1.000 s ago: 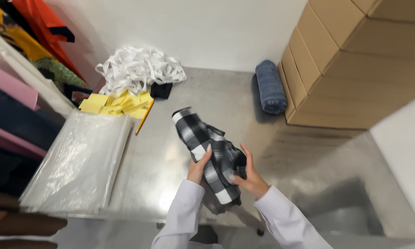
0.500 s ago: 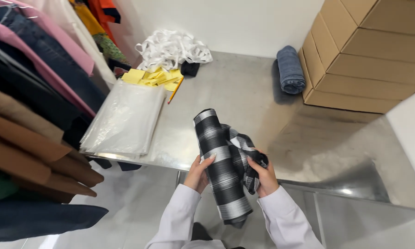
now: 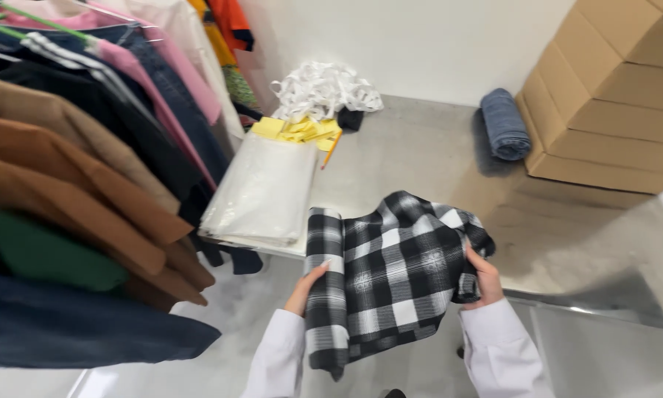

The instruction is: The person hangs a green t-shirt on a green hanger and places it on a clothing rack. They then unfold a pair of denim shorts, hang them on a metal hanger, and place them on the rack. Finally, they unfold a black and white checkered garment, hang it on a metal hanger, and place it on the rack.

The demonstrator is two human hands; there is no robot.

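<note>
between both hands, each grip clamped on it, hangs a rumpled black-and-white checked cloth (image 3: 390,273).

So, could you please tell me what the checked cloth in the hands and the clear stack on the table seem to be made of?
The checked cloth looks like soft woven fabric, perhaps flannel: matte, limp, black and white squares, folding between the left hand and right hand. The clear stack looks like thin plastic bags or sheeting: translucent, slightly glossy, wrinkled.

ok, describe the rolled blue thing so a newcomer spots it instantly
Start at the stack of brown cardboard boxes on the right. On the grey floor against its left foot lies a rolled blue denim bundle. It is the only tight cylinder; the white tangled strips and yellow sheets lie loose.
</note>
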